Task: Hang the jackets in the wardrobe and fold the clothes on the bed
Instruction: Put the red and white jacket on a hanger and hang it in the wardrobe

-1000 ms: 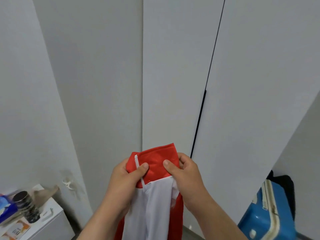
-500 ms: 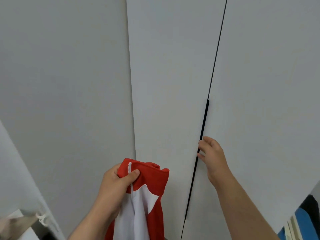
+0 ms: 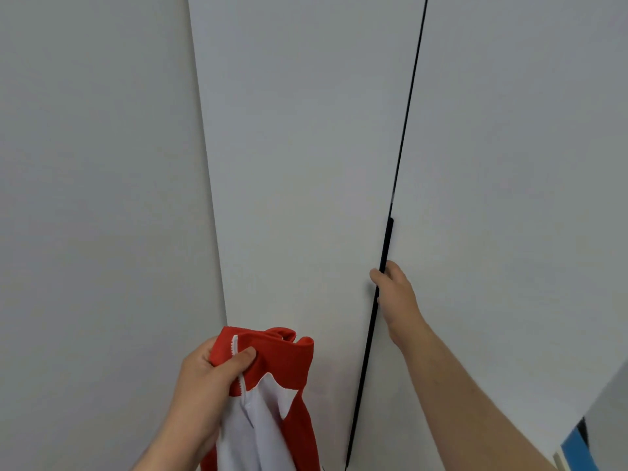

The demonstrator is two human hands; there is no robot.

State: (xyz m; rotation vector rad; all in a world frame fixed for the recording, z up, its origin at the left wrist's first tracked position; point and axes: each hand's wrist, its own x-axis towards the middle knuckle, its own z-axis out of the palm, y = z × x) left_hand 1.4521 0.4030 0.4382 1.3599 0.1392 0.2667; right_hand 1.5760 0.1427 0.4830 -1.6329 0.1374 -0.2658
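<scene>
From my remote station I record the following. The left hand (image 3: 207,379) grips the red-and-white jacket (image 3: 272,399) by its bunched collar, thumb pressed on the red fabric beside the white zip. The garment hangs from that fist, low in view, in front of the left wardrobe door (image 3: 299,164). The right hand (image 3: 396,294) is at the narrow dark seam between the doors, thumb on the near side, fingers curled round the black handle strip (image 3: 387,239) at the edge of the right wardrobe door (image 3: 509,164). A blue object (image 3: 577,450) shows at bottom right.
</scene>
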